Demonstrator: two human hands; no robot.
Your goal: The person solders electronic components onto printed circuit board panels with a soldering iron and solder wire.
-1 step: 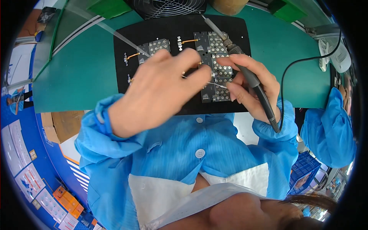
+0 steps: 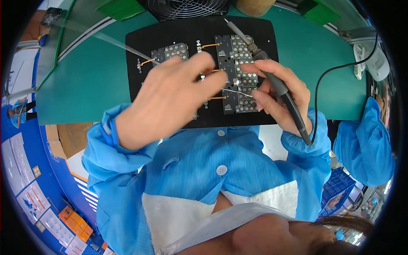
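Note:
My right hand (image 2: 282,95) is closed round a soldering iron (image 2: 278,83), its tip angled up and to the left. Between that hand's thumb and fingers is the end of a thin silvery wire (image 2: 238,92), which runs left toward my left hand (image 2: 170,93). My left hand is palm down over the boards and smeared by motion, its thumb and a finger apart; whether it holds the wire is hidden. Below both hands lie dark circuit boards (image 2: 229,80) with rows of round silvery contacts. Short orange flex strips (image 2: 210,45) with small connectors stick out from them.
The boards rest on a black mat (image 2: 195,27) on a green table (image 2: 102,85). A round fan grille (image 2: 187,8) stands at the back. The iron's black cable (image 2: 316,85) curves off to the right, near a white device (image 2: 378,66). A pale, blurred strip (image 2: 131,50) slants toward my left hand.
My left hand has shifted slightly left, uncovering more flex strips and connectors. My right hand and the soldering iron have hardly moved. The pale strip has shifted a little.

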